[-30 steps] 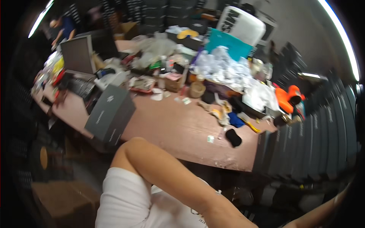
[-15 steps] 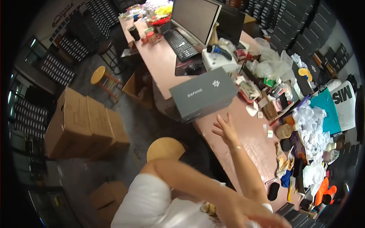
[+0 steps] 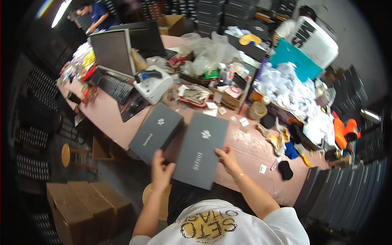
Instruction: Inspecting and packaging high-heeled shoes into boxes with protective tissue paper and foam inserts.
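Observation:
A dark grey shoe box [image 3: 202, 149] with pale printing on its lid is tilted over the table's near edge. My right hand [image 3: 230, 162] grips its right side, thumb on the lid and fingers hidden beneath. By its lower left corner, my left hand [image 3: 162, 171] has its fingers apart and appears to hold nothing; whether it touches the box I cannot tell. A second grey shoe box [image 3: 152, 132] rests on the table just left of the first, beyond my left fingertips.
On the pink table [image 3: 245, 179] are a monitor [image 3: 112, 53], a keyboard [image 3: 115, 87], a white device [image 3: 154, 85] and crumpled white paper [image 3: 281, 87]. Grey boxes [image 3: 347, 183] stand at right, cartons [image 3: 87, 204] at lower left. Two people [image 3: 98, 16] are farther off.
The view has turned toward the table. A second shoe box has come in, with my right hand now on it. My left arm, which crossed to the lower right, is back on the left.

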The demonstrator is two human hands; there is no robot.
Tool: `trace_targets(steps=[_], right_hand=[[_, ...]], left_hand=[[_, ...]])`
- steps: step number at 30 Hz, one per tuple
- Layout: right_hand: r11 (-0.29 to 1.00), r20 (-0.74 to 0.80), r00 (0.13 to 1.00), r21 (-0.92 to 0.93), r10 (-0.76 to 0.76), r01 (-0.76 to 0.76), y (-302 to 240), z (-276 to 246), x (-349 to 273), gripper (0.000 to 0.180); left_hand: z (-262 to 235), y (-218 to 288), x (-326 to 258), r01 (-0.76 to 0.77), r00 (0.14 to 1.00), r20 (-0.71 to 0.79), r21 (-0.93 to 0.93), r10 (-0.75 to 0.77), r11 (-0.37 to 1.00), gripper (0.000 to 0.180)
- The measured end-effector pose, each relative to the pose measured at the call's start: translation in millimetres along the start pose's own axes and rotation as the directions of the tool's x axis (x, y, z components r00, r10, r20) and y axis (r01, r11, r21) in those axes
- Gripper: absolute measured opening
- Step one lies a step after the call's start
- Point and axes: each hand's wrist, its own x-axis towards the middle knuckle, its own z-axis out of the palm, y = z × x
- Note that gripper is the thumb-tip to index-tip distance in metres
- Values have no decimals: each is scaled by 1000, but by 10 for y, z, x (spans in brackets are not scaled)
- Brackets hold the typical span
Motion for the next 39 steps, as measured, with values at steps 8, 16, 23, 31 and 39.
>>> trace_targets(steps=[8,16,23,31,39], right_hand=[[942,-107,941,-66,321,-329,419,-1648,-942,58],[963,-198,980,262,-8,61,-69,-1302,-1502,40],[679,282,837,-490,-469,546,145,-113,-1524,45],[7,27,765,-999,-643,41,402,-1345,-823,67],[359,-146,865,-933,-479,41,-189,-1245,-925,49]], left_hand=[[1835,-348,-239,656,589,704,-130,-397,743,52],[1588,323,-240,657,637,708,-293,-304,695,50],[858,27,336,201,767,642,-274,23,941,72],[1923,348,-161,-848,365,688,-34,628,530,43],[2481,-27,-423,-940,154,915,19,373,342,29]])
